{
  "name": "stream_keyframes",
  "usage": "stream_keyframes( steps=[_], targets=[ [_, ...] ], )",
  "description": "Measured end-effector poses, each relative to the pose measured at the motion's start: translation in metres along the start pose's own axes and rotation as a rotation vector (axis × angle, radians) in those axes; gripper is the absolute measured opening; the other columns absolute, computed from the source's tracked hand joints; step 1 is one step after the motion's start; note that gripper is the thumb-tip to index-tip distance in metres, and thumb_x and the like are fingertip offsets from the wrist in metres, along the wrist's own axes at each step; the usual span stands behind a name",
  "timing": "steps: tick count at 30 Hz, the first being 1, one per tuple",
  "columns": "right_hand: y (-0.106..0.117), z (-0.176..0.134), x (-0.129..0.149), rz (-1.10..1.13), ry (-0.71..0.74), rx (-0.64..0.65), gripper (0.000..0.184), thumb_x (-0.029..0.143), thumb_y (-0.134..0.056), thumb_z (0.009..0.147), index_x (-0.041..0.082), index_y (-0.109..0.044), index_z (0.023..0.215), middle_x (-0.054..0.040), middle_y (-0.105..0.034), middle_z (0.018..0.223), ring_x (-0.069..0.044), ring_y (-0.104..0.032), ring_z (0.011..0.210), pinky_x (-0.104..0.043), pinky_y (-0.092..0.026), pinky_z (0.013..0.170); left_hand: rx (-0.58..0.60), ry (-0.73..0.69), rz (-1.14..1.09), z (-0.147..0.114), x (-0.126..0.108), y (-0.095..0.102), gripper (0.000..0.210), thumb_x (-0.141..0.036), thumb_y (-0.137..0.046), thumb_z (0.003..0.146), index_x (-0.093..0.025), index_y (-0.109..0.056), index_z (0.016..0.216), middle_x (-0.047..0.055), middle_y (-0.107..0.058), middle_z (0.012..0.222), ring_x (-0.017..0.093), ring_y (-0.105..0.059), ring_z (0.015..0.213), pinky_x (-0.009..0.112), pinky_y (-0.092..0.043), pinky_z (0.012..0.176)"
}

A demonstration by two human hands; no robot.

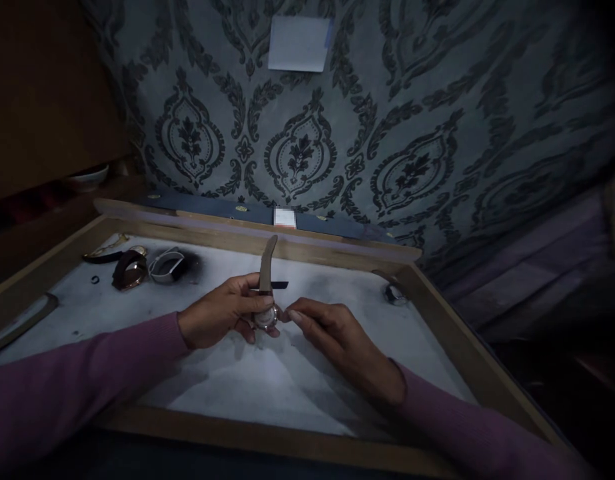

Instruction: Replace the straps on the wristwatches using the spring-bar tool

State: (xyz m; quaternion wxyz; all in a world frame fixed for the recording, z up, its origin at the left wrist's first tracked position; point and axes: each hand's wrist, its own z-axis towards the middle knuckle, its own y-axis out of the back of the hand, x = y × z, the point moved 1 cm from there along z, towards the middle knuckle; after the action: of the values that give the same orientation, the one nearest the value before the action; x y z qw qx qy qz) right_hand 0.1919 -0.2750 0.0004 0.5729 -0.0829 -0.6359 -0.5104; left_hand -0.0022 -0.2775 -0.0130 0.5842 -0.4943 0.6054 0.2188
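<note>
A wristwatch (pixel 267 267) with a brown strap is gripped in my left hand (pixel 224 308), thumb across the strap where it meets the case. One strap length points up and away from me; the other is not visible. At the right edge of the round metal case (pixel 265 318), the fingertips of my right hand (pixel 334 337) are pinched together. Whether they hold the crown or something small is too dark to make out. A short dark flat piece (pixel 280 285) shows just behind the strap.
Both hands are over a wooden-rimmed tray (pixel 267 427) with a white base. Several watches, including a grey-strapped one (pixel 167 267), lie at its back left. Another watch (pixel 396 293) sits at the right, and a curved strap (pixel 27 323) at the left. Patterned wallpaper (pixel 300 150) rises behind.
</note>
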Motion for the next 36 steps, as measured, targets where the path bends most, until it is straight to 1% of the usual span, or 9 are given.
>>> stream_keyframes(
  steps=[3,11,16,19,26,29,32,34,36],
  targets=[
    [0.001,0.001,-0.003,-0.033,-0.018,-0.039,0.039,0.044,-0.04,0.1,0.018,-0.061,0.08,-0.0029,-0.062,0.074,-0.016,-0.055,0.066,-0.026,-0.041,0.061,-0.011,-0.014,0.011,0.001,0.002,0.0,0.035,-0.039,-0.066,0.084,-0.016,-0.055,0.107,0.009,-0.07,0.09,0.018,-0.07,0.07,0.017,-0.045,0.044],
    [0.0,0.002,-0.009,-0.094,-0.022,-0.087,0.032,0.036,-0.038,0.101,0.021,-0.052,0.078,-0.0001,-0.055,0.069,-0.016,-0.051,0.063,-0.027,-0.037,0.06,-0.035,-0.096,0.067,0.001,0.004,-0.002,0.032,-0.037,-0.064,0.085,-0.014,-0.054,0.105,0.01,-0.069,0.089,0.016,-0.066,0.072,0.021,-0.049,0.051],
    [-0.002,0.001,-0.008,-0.095,-0.016,-0.078,0.027,0.035,-0.039,0.1,0.02,-0.051,0.08,0.0015,-0.048,0.068,-0.015,-0.044,0.061,-0.027,-0.035,0.057,-0.049,-0.103,-0.002,0.002,0.004,-0.003,0.035,-0.032,-0.07,0.08,-0.014,-0.052,0.104,0.006,-0.066,0.082,0.017,-0.065,0.073,0.027,-0.053,0.058],
    [-0.002,0.001,-0.01,-0.053,-0.034,-0.049,0.029,0.035,-0.041,0.1,0.019,-0.053,0.079,0.0025,-0.044,0.064,-0.014,-0.042,0.058,-0.026,-0.033,0.054,-0.034,-0.094,0.003,0.002,0.003,-0.004,0.041,-0.024,-0.075,0.073,-0.014,-0.052,0.105,0.004,-0.063,0.084,0.015,-0.062,0.074,0.026,-0.051,0.059],
    [-0.002,0.003,-0.014,-0.009,-0.019,-0.065,0.026,0.032,-0.044,0.099,0.018,-0.057,0.081,0.0011,-0.051,0.065,-0.014,-0.049,0.061,-0.024,-0.038,0.056,0.061,-0.087,0.045,0.002,0.003,-0.007,0.042,-0.017,-0.076,0.065,-0.013,-0.055,0.102,0.004,-0.062,0.087,0.014,-0.058,0.078,0.023,-0.041,0.059],
    [-0.002,0.003,-0.014,-0.044,0.053,-0.095,0.024,0.028,-0.045,0.099,0.018,-0.059,0.083,-0.0001,-0.056,0.068,-0.014,-0.054,0.063,-0.024,-0.042,0.059,0.089,-0.072,0.094,0.003,0.005,-0.006,0.045,-0.021,-0.075,0.067,-0.012,-0.056,0.106,0.004,-0.061,0.087,0.014,-0.056,0.077,0.024,-0.039,0.059],
    [-0.001,0.003,-0.01,-0.146,0.195,-0.181,0.02,0.022,-0.046,0.099,0.018,-0.062,0.088,-0.0026,-0.061,0.076,-0.016,-0.059,0.069,-0.025,-0.047,0.063,0.144,-0.055,0.175,0.002,0.008,-0.004,0.047,-0.024,-0.07,0.072,-0.014,-0.051,0.114,0.002,-0.058,0.086,0.013,-0.054,0.074,0.023,-0.037,0.058],
    [-0.001,0.001,-0.006,-0.217,0.306,-0.204,0.019,0.018,-0.045,0.099,0.018,-0.063,0.092,-0.0053,-0.062,0.084,-0.017,-0.061,0.076,-0.027,-0.05,0.067,0.186,-0.078,0.299,0.0,0.01,-0.004,0.043,-0.024,-0.065,0.077,-0.016,-0.049,0.116,0.001,-0.056,0.086,0.013,-0.051,0.072,0.024,-0.038,0.058],
    [-0.001,-0.001,-0.002,-0.257,0.398,-0.162,0.019,0.014,-0.043,0.099,0.018,-0.061,0.097,-0.0086,-0.063,0.095,-0.018,-0.063,0.087,-0.029,-0.053,0.074,0.198,-0.12,0.515,-0.003,0.01,-0.006,0.037,-0.022,-0.06,0.079,-0.017,-0.049,0.114,-0.001,-0.053,0.082,0.013,-0.048,0.07,0.024,-0.037,0.059]
  ],
)
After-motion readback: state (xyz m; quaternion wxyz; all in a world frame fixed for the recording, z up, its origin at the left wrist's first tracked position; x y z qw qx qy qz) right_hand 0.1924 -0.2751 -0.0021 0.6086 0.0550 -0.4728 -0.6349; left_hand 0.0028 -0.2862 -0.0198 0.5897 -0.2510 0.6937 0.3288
